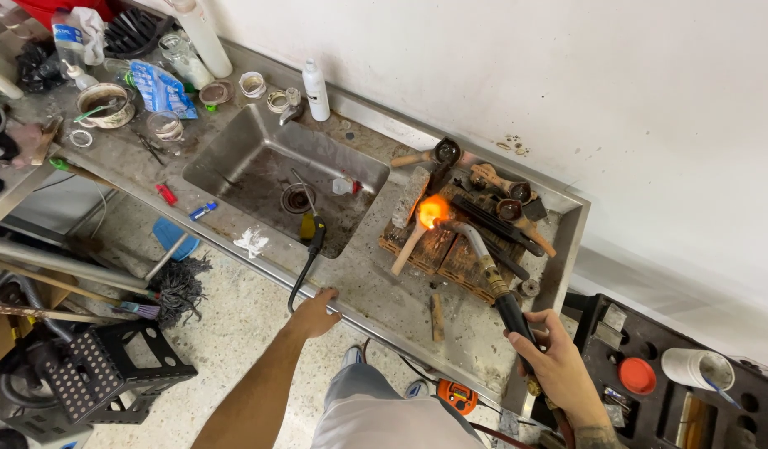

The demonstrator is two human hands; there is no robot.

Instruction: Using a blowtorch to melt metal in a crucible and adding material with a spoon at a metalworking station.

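Right hand (558,362), fingers wrapped tight around the black grip of a torch (488,274); left hand (316,314), fingers together and flat, resting on the front edge of the counter (375,303) and holding nothing. The torch lies with its long axis running from the hand at lower right up and to the left, its bent metal neck pointing at an orange flame (432,211). The flame burns over a block of scorched bricks (450,254) at the right end of the counter, beside a hammer (410,220) and several small dark ladles (500,199). Left of the bricks, a steel sink (259,158) is sunk into the worn metal counter, which stands against a white wall (567,75). Jars, bottles and rings clutter the far left end. Below: speckled floor (234,333), black stool (109,366), brush (180,287).
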